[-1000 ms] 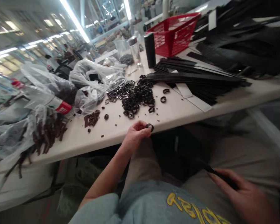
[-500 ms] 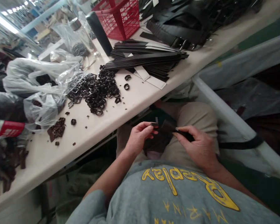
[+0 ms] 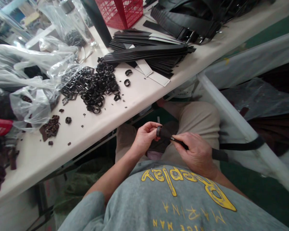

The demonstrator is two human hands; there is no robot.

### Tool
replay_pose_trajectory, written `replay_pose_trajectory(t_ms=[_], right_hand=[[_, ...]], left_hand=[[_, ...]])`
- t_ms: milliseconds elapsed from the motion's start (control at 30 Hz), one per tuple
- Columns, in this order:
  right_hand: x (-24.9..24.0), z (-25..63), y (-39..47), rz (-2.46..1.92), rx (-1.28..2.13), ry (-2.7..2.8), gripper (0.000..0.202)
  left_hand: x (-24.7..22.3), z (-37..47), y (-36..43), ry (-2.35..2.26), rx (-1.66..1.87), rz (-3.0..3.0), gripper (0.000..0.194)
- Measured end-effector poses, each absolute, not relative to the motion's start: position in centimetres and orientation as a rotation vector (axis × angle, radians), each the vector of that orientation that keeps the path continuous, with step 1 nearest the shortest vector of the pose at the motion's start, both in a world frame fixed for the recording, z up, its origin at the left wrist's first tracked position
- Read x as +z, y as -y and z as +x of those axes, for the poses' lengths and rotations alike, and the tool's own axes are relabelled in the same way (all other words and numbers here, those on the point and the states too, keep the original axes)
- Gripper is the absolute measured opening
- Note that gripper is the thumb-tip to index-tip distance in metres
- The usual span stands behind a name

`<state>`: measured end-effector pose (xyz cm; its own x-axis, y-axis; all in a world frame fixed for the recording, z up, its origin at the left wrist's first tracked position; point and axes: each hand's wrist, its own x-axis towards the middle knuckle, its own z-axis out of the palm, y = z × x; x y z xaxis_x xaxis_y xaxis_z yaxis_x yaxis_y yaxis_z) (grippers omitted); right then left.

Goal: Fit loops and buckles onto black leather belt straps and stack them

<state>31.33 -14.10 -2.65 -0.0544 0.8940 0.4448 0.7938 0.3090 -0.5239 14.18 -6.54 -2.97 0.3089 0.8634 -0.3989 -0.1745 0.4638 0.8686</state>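
Observation:
My left hand [image 3: 144, 138] pinches a small black belt loop [image 3: 158, 131] between thumb and fingers over my lap. The loop is at the end of a black belt strap [image 3: 166, 133], and I cannot tell how far around the strap it sits. My right hand [image 3: 195, 153] is closed on the strap, whose other part comes out past the wrist. A small shiny metal bit shows by the right thumb, its kind unclear. On the table to the left lie a heap of black loops [image 3: 100, 86] and a mass of metal buckles [image 3: 72, 84].
Black straps [image 3: 146, 54] are stacked on the white table [image 3: 106, 125], with a red basket [image 3: 125, 14] behind them. Clear plastic bags [image 3: 31, 102], a bottle [image 3: 78, 24] and brown bits [image 3: 51, 126] stand or lie farther left. A pale rail [image 3: 233, 112] runs at the right.
My hands have come closer together, and the loop in my left hand now meets the strap end. The view has shifted, so the table things appear farther left and higher.

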Motion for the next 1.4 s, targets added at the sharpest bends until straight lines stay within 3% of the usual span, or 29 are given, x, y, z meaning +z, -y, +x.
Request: replay_pose_trajectory(t_ms=[133, 300, 667, 800, 867, 1200, 1400], right_hand=[[-3.0, 31.3, 14.2, -1.476, 0.195, 1.897, 0.012], [-3.4, 31.3, 14.3, -1.488, 0.183, 1.909, 0.009], [-3.4, 30.8, 14.0, -1.581, 0.201, 1.915, 0.013], [-3.7, 32.0, 14.6, -1.646, 0.226, 1.959, 0.036], [-4.0, 32.8, 15.0, -1.661, 0.231, 1.992, 0.036], [-3.7, 34.0, 14.8, -1.727, 0.808, 1.759, 0.028], [-4.0, 34.2, 14.8, -1.752, 0.793, 1.713, 0.035]], left_hand=[[-3.4, 13.8, 6.7, -1.036, 0.765, 0.825, 0.028], [-3.2, 12.9, 6.9, -0.973, 0.733, 0.781, 0.043], [-4.1, 14.5, 8.4, -0.917, 0.686, 0.727, 0.042], [-4.2, 13.8, 7.7, -0.958, 0.749, 0.767, 0.036], [-4.4, 13.4, 7.4, -0.994, 0.775, 0.758, 0.035], [-5.3, 14.2, 8.9, -0.935, 0.628, 0.726, 0.051], [-4.8, 13.0, 7.5, -1.006, 0.727, 0.842, 0.04]])
